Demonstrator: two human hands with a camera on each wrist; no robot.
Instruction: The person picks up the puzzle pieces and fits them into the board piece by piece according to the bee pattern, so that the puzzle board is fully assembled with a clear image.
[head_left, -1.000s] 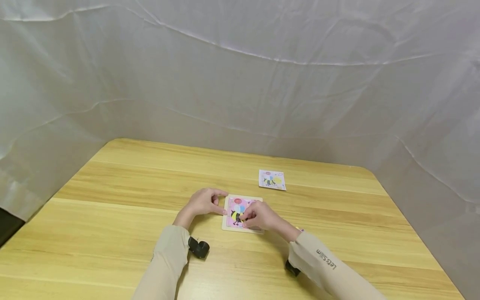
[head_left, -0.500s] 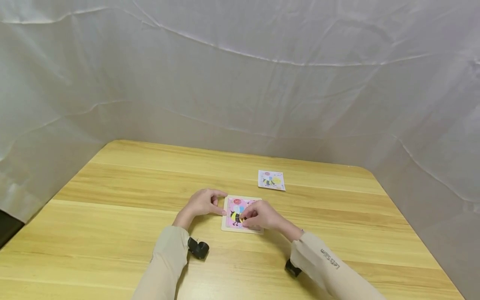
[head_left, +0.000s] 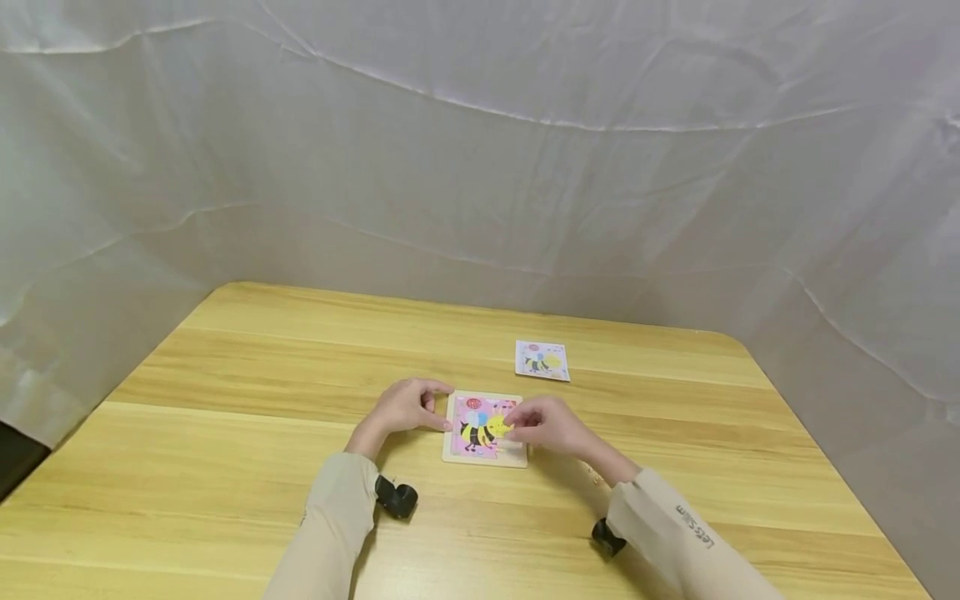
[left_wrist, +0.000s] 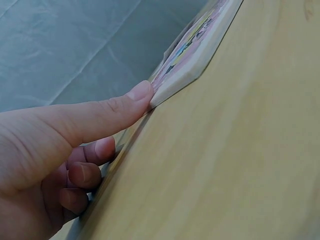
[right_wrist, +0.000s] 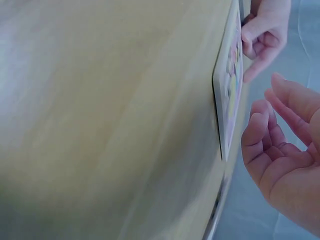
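Small picture card (head_left: 542, 360) flat on wooden table (head_left: 225, 400) — far right of centre; white sheeting (head_left: 480, 167) behind.

- The right sleeve (head_left: 686, 542) carries small dark lettering near the cuff; it seems to read "LetsSlim", running along the forearm.
- The bee puzzle board (head_left: 483, 429) on the table shows only a picture, with no words I can read.
- The small picture card (head_left: 542, 360) lying farther back shows nothing legible either; it is too small.
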